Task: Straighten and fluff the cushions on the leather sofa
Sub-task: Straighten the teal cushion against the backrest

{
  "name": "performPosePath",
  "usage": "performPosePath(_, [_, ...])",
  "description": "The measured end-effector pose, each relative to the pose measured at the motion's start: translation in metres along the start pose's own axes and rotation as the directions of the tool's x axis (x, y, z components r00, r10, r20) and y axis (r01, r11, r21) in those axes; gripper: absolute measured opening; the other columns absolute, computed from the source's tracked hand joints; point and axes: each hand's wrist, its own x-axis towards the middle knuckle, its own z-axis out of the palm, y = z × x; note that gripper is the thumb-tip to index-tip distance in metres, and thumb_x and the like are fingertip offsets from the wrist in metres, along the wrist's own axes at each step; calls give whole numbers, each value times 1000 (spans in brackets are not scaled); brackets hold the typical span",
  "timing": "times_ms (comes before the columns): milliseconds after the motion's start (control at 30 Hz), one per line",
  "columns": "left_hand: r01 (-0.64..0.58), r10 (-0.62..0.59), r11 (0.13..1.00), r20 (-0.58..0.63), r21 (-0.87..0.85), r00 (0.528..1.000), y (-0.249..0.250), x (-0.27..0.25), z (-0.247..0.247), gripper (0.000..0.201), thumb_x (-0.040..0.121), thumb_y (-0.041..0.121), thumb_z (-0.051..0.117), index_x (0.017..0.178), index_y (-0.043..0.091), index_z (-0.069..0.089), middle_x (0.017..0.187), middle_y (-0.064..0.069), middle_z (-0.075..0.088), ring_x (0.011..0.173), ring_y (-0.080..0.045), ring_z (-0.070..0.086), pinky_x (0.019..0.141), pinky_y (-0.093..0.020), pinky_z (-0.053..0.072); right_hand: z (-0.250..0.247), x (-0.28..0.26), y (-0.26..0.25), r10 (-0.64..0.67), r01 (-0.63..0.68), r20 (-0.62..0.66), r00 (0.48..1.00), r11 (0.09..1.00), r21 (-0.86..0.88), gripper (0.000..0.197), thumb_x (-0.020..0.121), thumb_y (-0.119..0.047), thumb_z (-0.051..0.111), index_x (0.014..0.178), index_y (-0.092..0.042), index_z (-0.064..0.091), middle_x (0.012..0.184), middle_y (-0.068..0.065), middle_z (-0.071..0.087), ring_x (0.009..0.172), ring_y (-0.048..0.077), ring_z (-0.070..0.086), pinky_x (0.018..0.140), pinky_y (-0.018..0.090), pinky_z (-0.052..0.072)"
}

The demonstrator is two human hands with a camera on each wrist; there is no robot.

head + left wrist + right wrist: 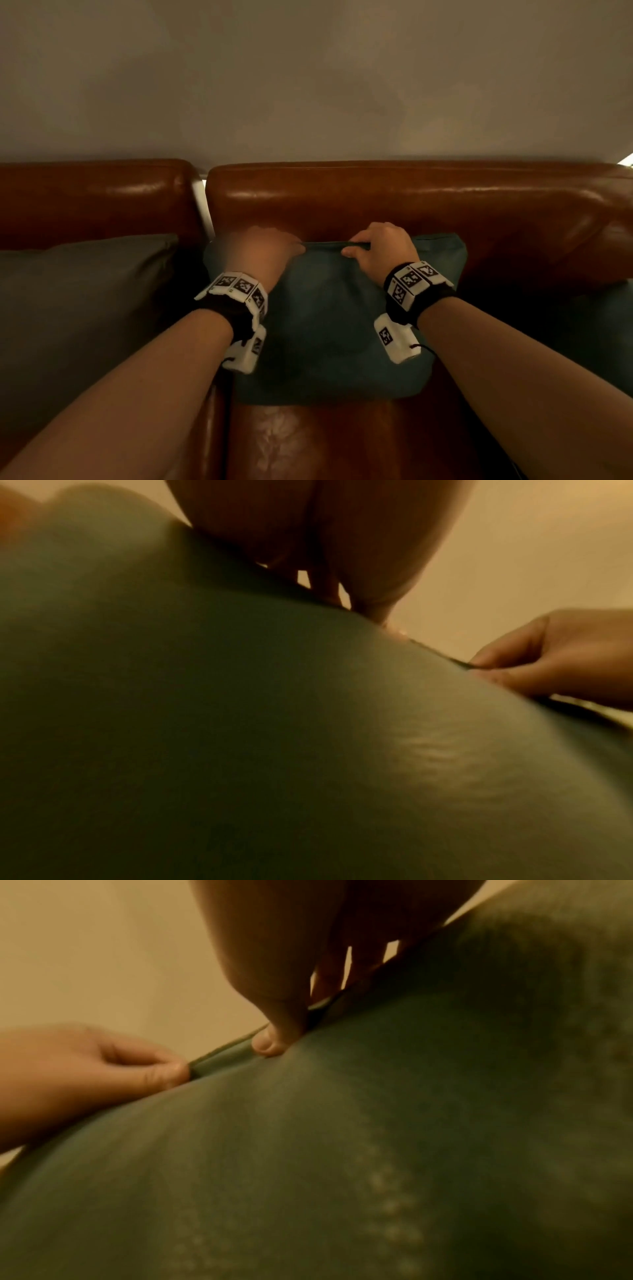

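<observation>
A teal cushion (329,329) leans against the backrest of the brown leather sofa (411,202). My left hand (263,246) grips its top edge near the left corner, and my right hand (376,248) pinches the same edge a little right of centre. The fabric edge is pulled taut between them. In the left wrist view the teal cushion (274,737) fills the frame, with my left hand (342,561) curled over its top and my right hand (548,656) pinching the seam. In the right wrist view my right hand (284,988) and my left hand (103,1069) both clamp the seam of the teal cushion (342,1150).
A grey-green cushion (78,308) leans on the neighbouring seat at the left. Another teal cushion (599,329) shows at the right edge. A plain wall (308,75) rises behind the sofa. Bare leather seat (325,442) lies in front of the held cushion.
</observation>
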Motion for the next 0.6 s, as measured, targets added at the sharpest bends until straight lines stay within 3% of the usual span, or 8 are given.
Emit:
performPosePath(67, [-44, 35, 992, 78, 118, 996, -12, 0, -6, 40, 95, 60, 34, 118, 42, 61, 123, 16, 62, 119, -15, 46, 99, -42, 23, -2, 1, 3, -32, 32, 18, 999, 999, 0, 38, 92, -51, 58, 118, -26, 69, 115, -2, 63, 115, 22, 52, 101, 44, 42])
performPosePath(133, [-27, -6, 980, 165, 196, 986, -29, -3, -11, 47, 96, 62, 25, 129, 42, 51, 134, 14, 56, 128, -16, 41, 107, -44, 18, -8, 1, 11, -73, 77, 71, 995, 996, -55, 39, 93, -55, 52, 121, -32, 65, 124, -3, 63, 120, 23, 50, 103, 44, 38])
performPosePath(233, [3, -47, 974, 185, 228, 982, -55, -13, -17, 47, 98, 59, 22, 137, 43, 43, 142, 14, 49, 133, -16, 37, 110, -45, 16, -25, -1, 39, -14, 40, 164, 986, 987, -154, 43, 93, -61, 48, 129, -40, 57, 134, -5, 59, 126, 24, 47, 106, 47, 31])
performPosePath(300, [27, -62, 979, 166, 202, 984, -62, -15, -18, 44, 98, 56, 27, 135, 40, 47, 138, 12, 51, 130, -17, 40, 108, -44, 18, -35, -3, 53, 20, 23, 183, 983, 973, -230, 43, 93, -60, 48, 131, -42, 55, 127, -4, 61, 124, 22, 44, 105, 46, 27])
performPosePath(400, [115, -119, 992, 83, 56, 989, -58, -10, -15, 31, 98, 48, 42, 116, 33, 62, 114, 7, 62, 119, -21, 47, 105, -44, 20, -39, -1, 54, 35, -12, 104, 994, 978, -208, 36, 95, -53, 52, 123, -33, 64, 99, -3, 56, 114, 23, 49, 105, 41, 29])
performPosePath(500, [236, -234, 966, 34, -106, 972, -56, -10, -14, 22, 95, 45, 52, 105, 33, 67, 98, 4, 60, 118, -29, 46, 104, -40, 22, -32, -3, 55, 40, -40, -6, 999, 997, -70, 35, 94, -48, 57, 116, -25, 70, 109, 1, 71, 111, 25, 59, 103, 42, 43])
performPosePath(600, [256, -251, 963, 63, -86, 966, -64, -15, -17, 21, 92, 52, 53, 103, 39, 65, 96, 1, 56, 114, -29, 46, 105, -41, 25, -35, -12, 74, 31, -32, -9, 999, 999, -13, 30, 94, -49, 56, 109, -29, 72, 93, -9, 65, 110, 24, 56, 102, 45, 39])
